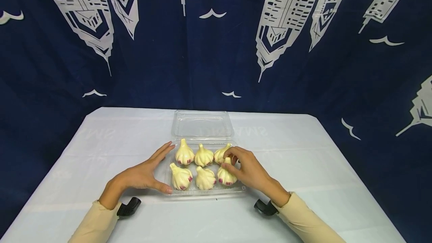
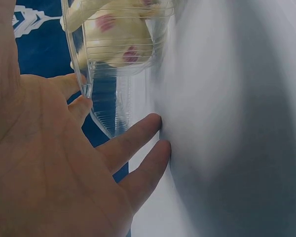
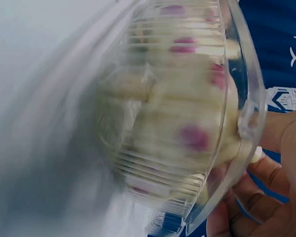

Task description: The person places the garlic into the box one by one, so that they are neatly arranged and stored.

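A clear plastic clamshell container (image 1: pixel 210 192) holds several pale yellow garlic bulbs with purple marks, in two rows of three. My right hand (image 1: pixel 253 170) reaches over its right side. Thumb and fingers pinch the stem of the front right garlic bulb (image 1: pixel 227 177), which sits in the container. Behind it, the back right bulb (image 1: pixel 219 155) is partly covered by that hand. My left hand (image 1: pixel 143 174) is spread along the container's left edge, fingers and thumb straight. Seen from the left wrist, two fingertips (image 2: pixel 155 121) reach down to the table beside the container wall (image 2: pixel 121 44).
The container's clear lid (image 1: pixel 202 125) lies folded back behind it on the white table cover (image 1: pixel 101 153). A dark blue curtain (image 1: pixel 216 63) with white building prints hangs behind the table. A black wrist camera (image 1: pixel 129 207) sits on the left wrist, another (image 1: pixel 265 207) on the right.
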`<state>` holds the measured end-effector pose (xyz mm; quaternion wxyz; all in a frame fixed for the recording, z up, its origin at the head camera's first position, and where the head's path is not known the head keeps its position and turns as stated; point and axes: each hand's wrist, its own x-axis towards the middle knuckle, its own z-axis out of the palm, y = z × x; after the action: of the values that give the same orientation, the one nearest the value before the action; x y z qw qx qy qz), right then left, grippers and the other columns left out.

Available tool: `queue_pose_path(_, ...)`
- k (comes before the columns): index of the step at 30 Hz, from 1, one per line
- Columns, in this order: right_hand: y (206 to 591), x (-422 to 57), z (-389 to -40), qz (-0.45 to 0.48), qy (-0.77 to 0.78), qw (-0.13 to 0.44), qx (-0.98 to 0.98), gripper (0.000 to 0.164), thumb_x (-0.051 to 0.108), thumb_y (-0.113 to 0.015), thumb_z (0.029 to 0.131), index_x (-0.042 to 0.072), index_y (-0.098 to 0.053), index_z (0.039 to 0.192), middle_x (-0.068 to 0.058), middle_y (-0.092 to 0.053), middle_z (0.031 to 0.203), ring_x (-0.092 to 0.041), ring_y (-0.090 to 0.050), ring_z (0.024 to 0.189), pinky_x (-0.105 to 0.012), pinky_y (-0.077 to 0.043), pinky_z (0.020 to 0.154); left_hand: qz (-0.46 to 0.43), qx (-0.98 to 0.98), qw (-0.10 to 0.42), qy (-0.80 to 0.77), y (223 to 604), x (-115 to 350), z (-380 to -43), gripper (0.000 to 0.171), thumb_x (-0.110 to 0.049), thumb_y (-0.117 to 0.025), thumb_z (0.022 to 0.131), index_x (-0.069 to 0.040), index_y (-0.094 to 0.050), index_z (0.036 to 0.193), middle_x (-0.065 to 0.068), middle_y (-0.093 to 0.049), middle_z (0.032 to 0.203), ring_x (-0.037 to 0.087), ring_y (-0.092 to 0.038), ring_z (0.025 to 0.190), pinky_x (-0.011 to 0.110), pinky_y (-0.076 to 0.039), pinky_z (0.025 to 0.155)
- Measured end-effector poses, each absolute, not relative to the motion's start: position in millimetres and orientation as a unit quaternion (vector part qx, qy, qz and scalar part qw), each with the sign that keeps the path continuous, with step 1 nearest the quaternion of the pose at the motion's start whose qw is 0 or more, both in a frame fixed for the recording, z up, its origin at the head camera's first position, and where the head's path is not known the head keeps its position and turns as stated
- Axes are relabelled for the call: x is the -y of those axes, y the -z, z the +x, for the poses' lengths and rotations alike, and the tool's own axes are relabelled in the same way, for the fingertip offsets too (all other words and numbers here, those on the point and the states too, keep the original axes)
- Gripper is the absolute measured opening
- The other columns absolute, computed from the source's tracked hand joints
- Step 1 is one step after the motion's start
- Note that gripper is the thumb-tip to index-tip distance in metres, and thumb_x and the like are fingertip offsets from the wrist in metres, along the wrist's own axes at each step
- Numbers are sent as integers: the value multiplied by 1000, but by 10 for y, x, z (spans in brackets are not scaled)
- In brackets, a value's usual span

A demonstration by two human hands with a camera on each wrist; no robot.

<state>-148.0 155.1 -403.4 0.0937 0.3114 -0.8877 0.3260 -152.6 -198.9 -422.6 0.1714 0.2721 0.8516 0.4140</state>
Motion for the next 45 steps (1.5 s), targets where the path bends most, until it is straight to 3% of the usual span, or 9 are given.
queue_pose_path(11,4027,-1612,-1497,290,-246,118,917,20,26,-81,84,19,-63,80,4,-57,73,-19,-55,69,-23,-42,65,275,-854,167,-409,4218,1988,-1517,131,-40,-92,69,-20,-3,162,13,10,169,48,1,152,75,-14,113)
queue_pose_path(17,4058,-1648,-1491,279,-256,108,919,18,25,-80,85,18,-64,83,-1,-59,73,-19,-53,67,-22,-40,62,283,-854,158,-406,4225,2008,-1507,130,-41,-91,70,-24,-2,163,14,8,168,50,-10,151,74,-19,113)
queue_pose_path(23,4048,-1666,-1506,286,-282,107,910,10,23,-77,89,16,-69,91,9,-55,73,-15,-54,66,-21,-43,61,294,-856,139,-403,4217,2057,-1501,123,-40,-88,76,-18,-4,163,17,4,168,52,-29,145,71,-26,112)
queue_pose_path(28,3981,-1707,-1525,278,-296,113,907,9,21,-74,91,13,-71,94,9,-59,75,-10,-56,68,-24,-48,62,266,-875,96,-394,4156,2157,-1497,107,-41,-80,84,-27,-9,162,13,-5,169,48,-26,148,69,-25,114)
queue_pose_path(30,3950,-1748,-1544,269,-295,122,909,11,21,-73,92,11,-72,98,7,-65,80,-11,-59,74,-27,-50,65,248,-886,66,-386,4121,2207,-1498,97,-43,-74,90,-28,-12,162,11,-10,169,44,-22,150,68,-24,115)
queue_pose_path(34,3894,-1887,-1616,245,-292,155,911,26,21,-69,96,6,-69,117,-6,-73,106,-24,-68,94,-41,-55,77,212,-909,-23,-359,4039,2299,-1507,75,-40,-60,100,-17,-22,161,13,-20,167,42,-19,152,66,-21,117)
queue_pose_path(36,3866,-1982,-1670,229,-288,173,914,35,22,-66,98,4,-64,129,-13,-69,122,-31,-66,109,-49,-54,87,194,-920,-80,-330,4001,2342,-1515,68,-37,-55,104,-11,-27,159,16,-23,165,44,-21,151,66,-22,116)
queue_pose_path(40,3846,-2189,-1803,194,-251,211,925,49,25,-60,101,1,-51,143,-20,-55,143,-40,-52,131,-58,-41,108,147,-941,-170,-253,3959,2459,-1533,59,-36,-47,107,-6,-33,156,19,-27,163,45,-21,150,66,-23,115)
queue_pose_path(45,3893,-2446,-1896,136,-157,229,951,61,37,-55,103,2,-41,151,-24,-41,154,-47,-35,143,-64,-24,116,87,-965,-169,-179,3978,2651,-1546,63,-44,-35,108,-6,-27,158,20,-18,166,43,-7,154,69,-15,115)
